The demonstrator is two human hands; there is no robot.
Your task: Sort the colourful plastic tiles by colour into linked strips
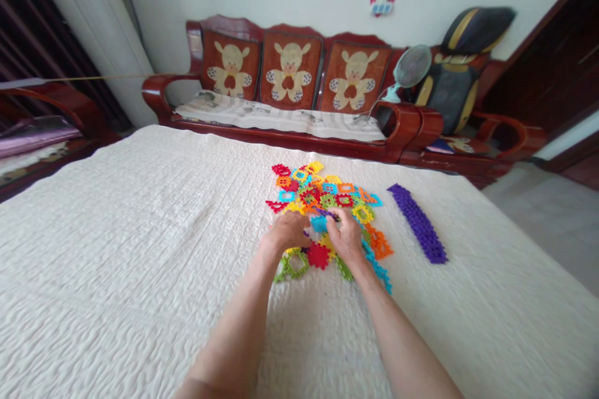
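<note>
Between the thumb and fingers of my right hand (pixel 345 234) is a flat purple building piece (pixel 322 212), raised just above a loose pile. My left hand (pixel 290 229) is low at the pile's left side with fingers curled, and a bit of purple plastic (pixel 306 234) shows at its fingertips. Most of that purple piece is hidden. Close by lie a blue piece (pixel 319 224), a red toothed piece (pixel 319 255) and a green frame piece (pixel 296 264). The pile mixes red, orange, yellow, green and blue interlocking plastic pieces.
To the right, a long purple strip of toothed pieces (pixel 418 224) lies apart from the pile. A cream quilted cover (pixel 140 249) spreads under everything. Behind it stand a wooden sofa (pixel 281 131) with bear cushions and a small fan (pixel 412 67).
</note>
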